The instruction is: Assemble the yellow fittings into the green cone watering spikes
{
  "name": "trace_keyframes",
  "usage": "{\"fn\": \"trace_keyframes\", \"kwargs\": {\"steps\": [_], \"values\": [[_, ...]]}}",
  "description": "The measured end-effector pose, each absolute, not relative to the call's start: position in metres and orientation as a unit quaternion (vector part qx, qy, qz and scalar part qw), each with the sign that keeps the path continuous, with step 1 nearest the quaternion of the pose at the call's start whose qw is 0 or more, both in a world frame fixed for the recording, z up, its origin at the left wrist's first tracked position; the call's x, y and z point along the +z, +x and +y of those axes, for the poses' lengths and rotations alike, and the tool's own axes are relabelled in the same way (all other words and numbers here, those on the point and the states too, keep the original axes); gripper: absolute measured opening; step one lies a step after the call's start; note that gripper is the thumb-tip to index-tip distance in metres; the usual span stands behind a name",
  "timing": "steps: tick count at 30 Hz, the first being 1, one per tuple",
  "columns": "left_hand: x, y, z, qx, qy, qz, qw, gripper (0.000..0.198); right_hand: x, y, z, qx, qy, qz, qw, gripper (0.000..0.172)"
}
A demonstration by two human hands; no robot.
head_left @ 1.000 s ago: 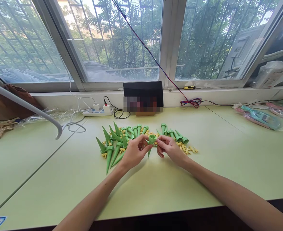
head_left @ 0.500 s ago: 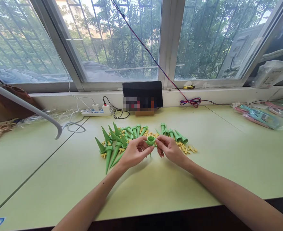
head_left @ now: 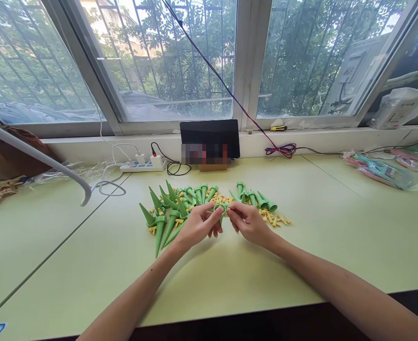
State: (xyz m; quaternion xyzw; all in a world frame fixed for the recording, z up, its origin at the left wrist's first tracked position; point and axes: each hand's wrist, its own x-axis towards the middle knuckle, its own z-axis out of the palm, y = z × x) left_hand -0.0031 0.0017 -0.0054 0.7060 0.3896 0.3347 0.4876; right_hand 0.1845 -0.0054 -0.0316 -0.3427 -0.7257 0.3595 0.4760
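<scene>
My left hand (head_left: pixel 200 225) is closed round the collar of a green plastic watering spike (head_left: pixel 223 207), thumb across its round open end, which faces up towards me. The spike's body below is mostly hidden by my fingers. Just to its right, my right hand (head_left: pixel 250 224) is pinched close to the rim; what lies between thumb and finger is too small to make out. More green watering spikes (head_left: pixel 161 232) lie or stand to the left and behind, and a smaller group of spikes (head_left: pixel 262 201) is behind my right hand. Small yellow T-shaped valves (head_left: pixel 273 219) are scattered among them.
A dark tablet (head_left: pixel 209 135) stands against the wall at the back, with a white power strip (head_left: pixel 143 166) to its left. A curved white tube (head_left: pixel 34 149) reaches in from the left. Bagged items (head_left: pixel 383 171) lie at the back right of the pale table (head_left: pixel 301 265).
My left thumb has moved onto the spike's opening, and the spike has tipped and shifted slightly left. My right fingertips have drawn slightly left along with it.
</scene>
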Motion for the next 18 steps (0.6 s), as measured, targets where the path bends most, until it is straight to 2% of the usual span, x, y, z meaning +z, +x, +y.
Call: {"fn": "trace_keyframes", "kwargs": {"steps": [18], "values": [[-0.0054,-0.0032,-0.0006,0.329,0.735,0.401,0.438,0.037,-0.0324,0.1846,-0.0048,0.339,-0.356,-0.736,0.465,0.027]]}}
